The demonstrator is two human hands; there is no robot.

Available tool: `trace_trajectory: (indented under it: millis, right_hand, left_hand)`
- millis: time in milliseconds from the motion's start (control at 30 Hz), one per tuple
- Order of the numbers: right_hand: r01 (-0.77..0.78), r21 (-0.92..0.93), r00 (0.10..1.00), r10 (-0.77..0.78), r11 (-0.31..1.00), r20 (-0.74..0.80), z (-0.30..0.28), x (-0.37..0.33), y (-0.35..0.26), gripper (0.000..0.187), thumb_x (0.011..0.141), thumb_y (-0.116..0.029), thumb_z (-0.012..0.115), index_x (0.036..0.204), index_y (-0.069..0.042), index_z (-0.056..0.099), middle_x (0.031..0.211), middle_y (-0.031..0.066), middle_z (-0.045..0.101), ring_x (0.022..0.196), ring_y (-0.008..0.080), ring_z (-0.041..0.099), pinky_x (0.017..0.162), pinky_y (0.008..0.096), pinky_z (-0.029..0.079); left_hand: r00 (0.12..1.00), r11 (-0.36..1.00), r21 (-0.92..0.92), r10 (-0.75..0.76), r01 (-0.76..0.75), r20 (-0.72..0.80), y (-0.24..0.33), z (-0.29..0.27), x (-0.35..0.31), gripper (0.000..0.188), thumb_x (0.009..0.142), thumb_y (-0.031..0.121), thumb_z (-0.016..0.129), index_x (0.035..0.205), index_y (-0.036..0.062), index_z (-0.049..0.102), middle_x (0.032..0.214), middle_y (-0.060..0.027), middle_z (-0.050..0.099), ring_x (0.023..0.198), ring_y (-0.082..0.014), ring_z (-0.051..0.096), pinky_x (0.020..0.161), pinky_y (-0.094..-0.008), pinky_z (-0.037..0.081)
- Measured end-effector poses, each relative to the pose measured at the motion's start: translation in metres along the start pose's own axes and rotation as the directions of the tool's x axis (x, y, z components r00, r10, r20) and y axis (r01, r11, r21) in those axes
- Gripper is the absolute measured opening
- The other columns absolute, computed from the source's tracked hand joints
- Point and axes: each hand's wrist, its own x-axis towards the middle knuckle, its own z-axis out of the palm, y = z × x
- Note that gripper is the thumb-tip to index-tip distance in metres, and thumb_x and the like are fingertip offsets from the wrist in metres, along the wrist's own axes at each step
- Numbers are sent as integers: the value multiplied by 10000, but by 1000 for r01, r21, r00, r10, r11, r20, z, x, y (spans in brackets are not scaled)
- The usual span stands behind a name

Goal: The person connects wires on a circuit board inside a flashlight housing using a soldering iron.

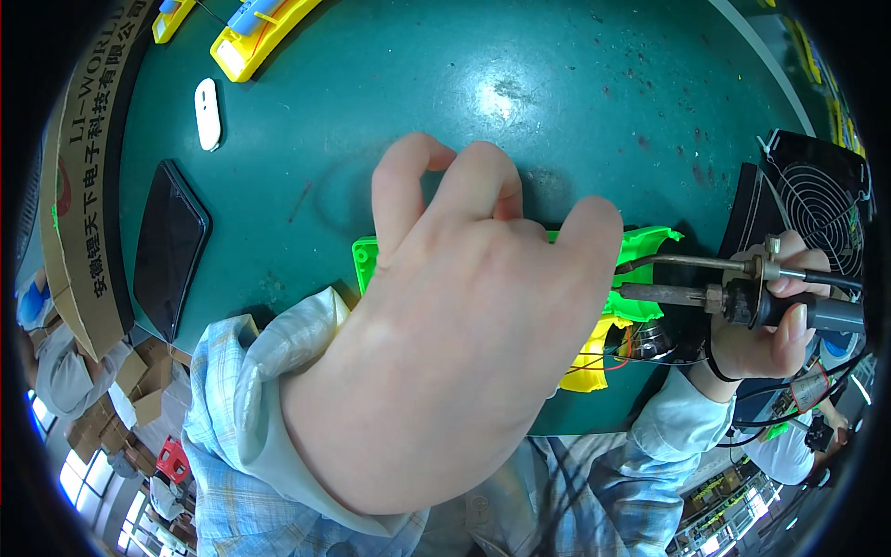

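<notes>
My left hand (455, 288) spans the middle of the head view, back of the hand up, fingers bent downward. Its fingertips are hidden, so whatever they grip cannot be seen. Under it lies a bright green plastic shell (645, 243), mostly covered by the hand. A yellow plastic shell piece (587, 373) sits below, with thin red and dark wires (624, 348) and a shiny round lamp part (652, 342) beside it. At the right, my right hand (789, 325) is closed around a soldering iron (682, 295) with a thin metal feed tube; its tip points left, over the green shell.
A black phone (170, 251) and a white oval device (208, 115) lie on the green tabletop (306, 121). Yellow holders with blue cells (243, 46) are at the far left. A cardboard box (88, 186) borders the left; a black fan (817, 190) and cables (789, 418) stand right.
</notes>
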Motion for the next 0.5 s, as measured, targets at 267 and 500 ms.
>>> trace_trajectory:
  millis: [267,500]
  right_hand:
    - [23,-26,1000,-23,999,0,-2,2,-2,317,690,-317,476,641,-7,430,639,78,397,526,149,375,441,248,328]
    - [72,-20,997,-72,997,-3,-3,2,-1,326,698,-321,471,642,-2,429,644,85,400,527,156,385,442,250,347]
  left_hand:
    - [978,950,264,195,-168,-77,-13,10,-3,191,615,53,620,677,113,449,592,2,469,767,-197,459,843,-441,284]
    - [979,911,371,204,-179,-29,-16,12,-3,159,644,95,611,682,120,459,559,11,476,799,-203,446,863,-453,270]
